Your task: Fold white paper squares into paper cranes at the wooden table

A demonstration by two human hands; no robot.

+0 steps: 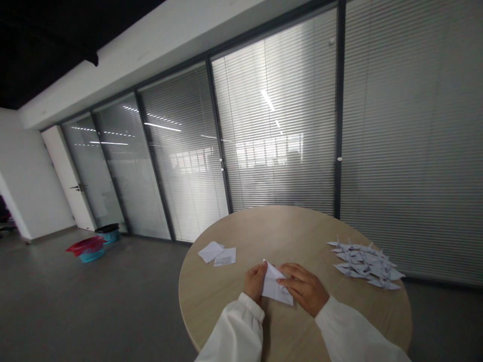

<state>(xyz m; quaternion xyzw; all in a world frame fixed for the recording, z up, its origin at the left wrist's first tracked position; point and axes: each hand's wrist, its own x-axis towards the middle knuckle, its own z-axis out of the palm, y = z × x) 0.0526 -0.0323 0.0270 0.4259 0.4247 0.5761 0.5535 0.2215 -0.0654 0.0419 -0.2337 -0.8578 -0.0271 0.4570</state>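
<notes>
"Paper (272, 288) is sitting where?"

"Over the table (279, 229). Left hand (254, 281) is pinching one edge; right hand (306, 289) is touching the other side, its grip I can't tell."

A round, pale worktop (279, 229) stands on a grey floor (124, 296) beside a dark-framed glass partition (188, 151) with horizontal blinds (407, 125). One panel (277, 110) glows brightly. At left, a white wall (33, 186) and white door (68, 176) stand below a black ceiling (56, 45).
</notes>
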